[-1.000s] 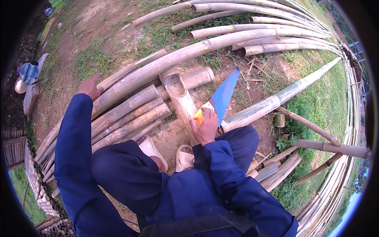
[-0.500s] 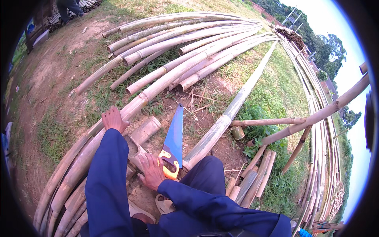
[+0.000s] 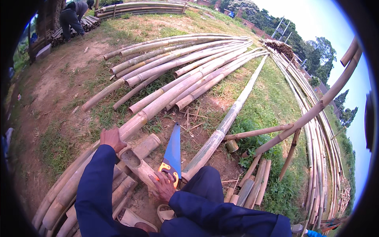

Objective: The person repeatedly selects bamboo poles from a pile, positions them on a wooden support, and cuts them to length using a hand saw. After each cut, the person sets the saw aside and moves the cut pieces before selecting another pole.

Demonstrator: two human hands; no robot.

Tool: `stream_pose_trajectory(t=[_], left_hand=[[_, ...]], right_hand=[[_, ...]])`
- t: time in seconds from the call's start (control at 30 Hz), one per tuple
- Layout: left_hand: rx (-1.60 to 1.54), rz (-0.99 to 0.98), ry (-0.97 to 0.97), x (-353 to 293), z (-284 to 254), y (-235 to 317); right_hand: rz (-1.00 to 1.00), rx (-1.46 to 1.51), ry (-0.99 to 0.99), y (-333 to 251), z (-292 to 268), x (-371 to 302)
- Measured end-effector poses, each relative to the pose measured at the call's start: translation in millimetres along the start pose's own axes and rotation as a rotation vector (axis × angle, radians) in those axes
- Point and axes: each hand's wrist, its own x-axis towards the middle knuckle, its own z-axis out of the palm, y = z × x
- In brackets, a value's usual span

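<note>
Watching from my end, I'd worry first about the saw (image 3: 172, 150), which sits with its blade pointing away from the wearer, just beside the notched bamboo piece (image 3: 142, 170), its handle (image 3: 163, 167) next to the right hand (image 3: 162, 187). That hand is loosely spread, fingers reaching over toward the bamboo and the handle's edge; I cannot tell whether it has any hold on the saw. If it doesn't, I think a nudge could let the blade slide or tip, and the bent right knee (image 3: 203, 183) is near. The left hand (image 3: 112, 138) is bent over the long bamboo pole (image 3: 134, 124), knuckles up, but its fingertips are hidden, so I can't judge how firm its grip is. Round stems stacked like this could roll, I'd guess, and a shifting pole might pinch those fingers, since the notched piece is so near. Compared with a second ago, my view has tipped up, bringing in a stooping person (image 3: 71, 19) at the upper left. The left hand now sits farther along the poles, much closer to the notched piece; the right shows more of the handle uncovered, where its fingers lay across it, and the blade no longer slants so far right.
</note>
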Motion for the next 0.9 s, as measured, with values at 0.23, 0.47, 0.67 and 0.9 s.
stream_pose_trajectory(t=[0.23, 0.47, 0.67, 0.9], left_hand=[[-0.148, -0.093, -0.173, -170.1, -52.3, -100.9], [-0.019, -0.397, -0.371, -387.1, 19.3, -230.7], [0.143, -0.571, -0.379, -498.7, 38.3, -286.1], [0.305, -0.946, -0.269, -520.6, 78.7, -275.0]], right_hand=[[0.016, 0.093, 0.068, -2.1, -6.5, 1.6], [-0.019, 0.175, 0.039, -10.7, -19.6, 1.0], [-0.091, 0.179, -0.007, -33.9, -32.4, 5.8], [-0.285, 0.250, 0.080, -64.8, -58.4, 84.0]])
